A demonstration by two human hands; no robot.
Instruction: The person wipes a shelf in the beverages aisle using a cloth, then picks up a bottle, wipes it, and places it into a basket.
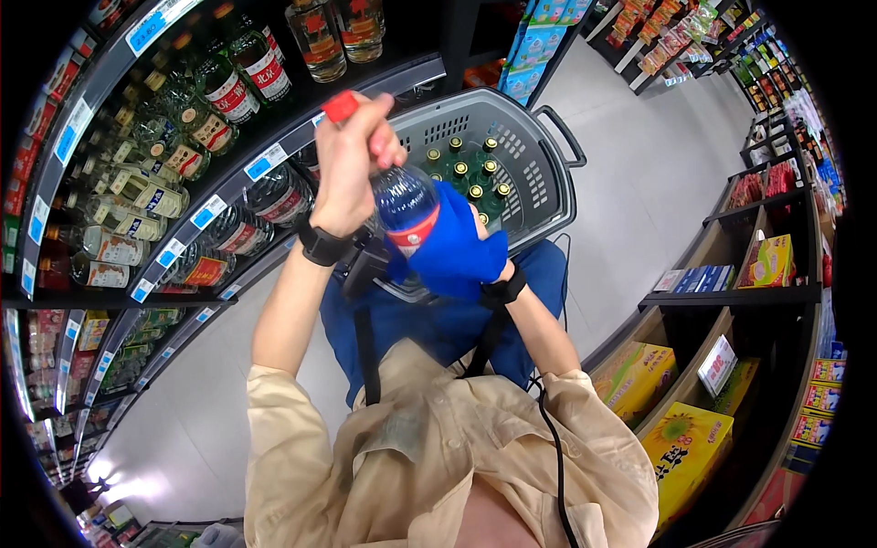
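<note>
- Right now my left hand (352, 169) is wrapped shut around the neck of a clear plastic bottle (402, 205) with a red cap (340, 106) and a red label band, held up near the centre of my view.
- My right hand (457, 242) is under a blue cloth (461, 251) pressed against the bottle's lower body at about 4 o'clock from the left hand; the cloth hides the fingers, so I cannot tell how far they are closed.
- To do the wiping well, I judge the neck grip should be kept firm while the cloth works around the body.
- Just beyond the bottle, at 1 o'clock, a grey shopping basket (539, 187) holds green bottles with gold caps (470, 173).
- Shelves of glass bottles (192, 137) run along 10 o'clock; yellow boxes (685, 447) sit at 4 o'clock.
</note>
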